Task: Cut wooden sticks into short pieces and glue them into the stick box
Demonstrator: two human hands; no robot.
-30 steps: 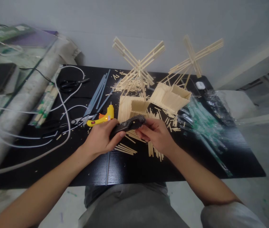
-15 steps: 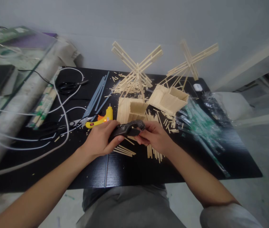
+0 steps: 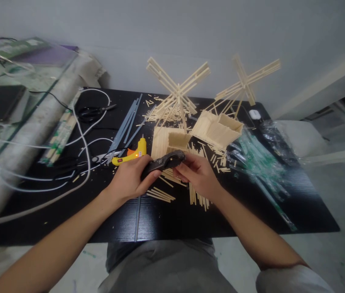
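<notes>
My left hand (image 3: 129, 179) is wrapped round the handle of a dark cutter tool (image 3: 163, 161), held above the black table (image 3: 166, 215). My right hand (image 3: 197, 173) pinches at the tool's front end, fingers pressed together; what they grip, if anything, is hidden. Loose wooden sticks (image 3: 196, 194) lie on the table just beneath both hands. Right behind the tool stands an open stick box (image 3: 168, 141). A second stick box (image 3: 216, 129) sits further right. Two stick windmill crosses (image 3: 176, 87) rise behind the boxes.
A yellow glue gun (image 3: 131, 154) lies left of the hands, with scissors (image 3: 94, 109) and white cables (image 3: 82, 134) beyond. Grey strips (image 3: 126, 124) lie at centre-left. Crumpled plastic wrappers (image 3: 257, 162) cover the right side. A long paper roll (image 3: 22, 134) runs along the left edge.
The hands and tool have stayed nearly in place; the tool's jaws showed open half a second ago and look closed now. The view shifted slightly.
</notes>
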